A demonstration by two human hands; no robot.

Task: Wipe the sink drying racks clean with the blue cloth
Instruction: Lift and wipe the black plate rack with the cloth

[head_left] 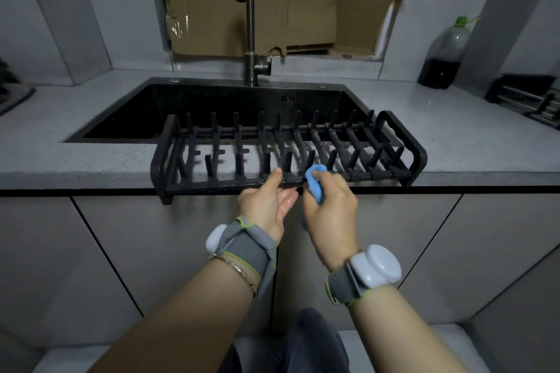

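Black matte plastic forms the drying rack (419, 157), a rounded rectangular frame with thin cross bars and two rows of upright pegs. It sits on the front of the speckled grey stone counter (454, 142), its far side reaching over the dark, square-cornered sink (121, 118). The left hand (263, 206) pinches the near rail, thumb on top and the other fingers underneath. Just beside it, the right hand (333, 215) curls its fingers round one blue cloth (315, 188), soft and bunched, with its top against the same rail between two pegs. Both hands look wet.

Each of the two wrists wears a grey woven band with a white round puck, and the left also has a thin gold chain. One brushed metal tap (250, 24) rises behind the sink before creased brown cardboard (212, 9). One clear plastic bottle (442, 60) with a green cap, holding dark liquid, stands at far right near a second rack (527, 94).
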